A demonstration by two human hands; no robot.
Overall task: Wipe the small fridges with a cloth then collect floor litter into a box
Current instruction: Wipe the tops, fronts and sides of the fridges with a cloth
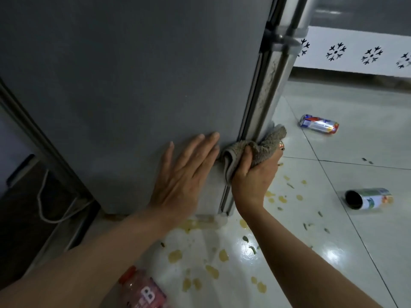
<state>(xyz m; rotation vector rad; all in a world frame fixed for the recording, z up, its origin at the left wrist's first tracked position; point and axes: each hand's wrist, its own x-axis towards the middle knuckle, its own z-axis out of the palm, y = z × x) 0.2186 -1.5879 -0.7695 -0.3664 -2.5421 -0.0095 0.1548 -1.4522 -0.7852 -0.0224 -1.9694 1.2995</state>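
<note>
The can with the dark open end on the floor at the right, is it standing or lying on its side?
Lying on its side. The can rests lengthwise on the tiled floor, its dark round end facing left.

Dim scene; overhead glare on floor (249,250); soft blur, edges bowed.

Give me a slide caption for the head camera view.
Right hand wipes the fridge door edge with a cloth, left hand braced flat.

Bunched grey cloth (255,150) presses the grey fridge's (133,85) grimy door edge.
</note>
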